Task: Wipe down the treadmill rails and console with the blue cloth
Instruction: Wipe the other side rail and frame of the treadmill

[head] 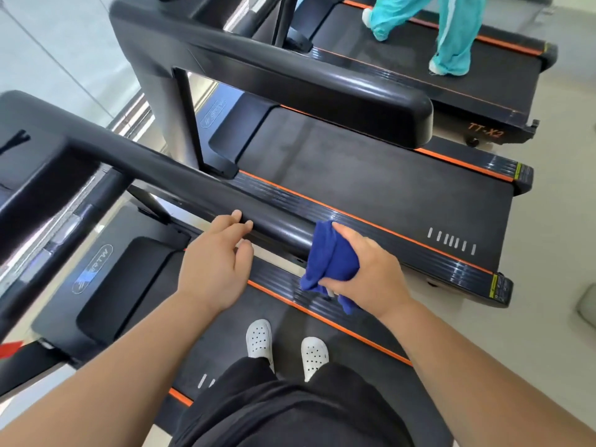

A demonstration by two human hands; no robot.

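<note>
I stand on a black treadmill belt (206, 346) in white clogs. Its right handrail (180, 185), a thick glossy black bar, runs from the console (29, 146) at the far left down to its end under my hands. My right hand (364, 272) is shut on a bunched blue cloth (329, 256), pressed against the rail's end. My left hand (216, 262) rests beside it, fingertips touching the top of the rail, fingers together and holding nothing.
A second treadmill (371, 175) with orange-trimmed side rails stands just to the right, its own handrail (290, 75) above. On a third treadmill (467, 72) beyond it, a person in teal trousers (451, 33) walks. Pale floor lies at the right.
</note>
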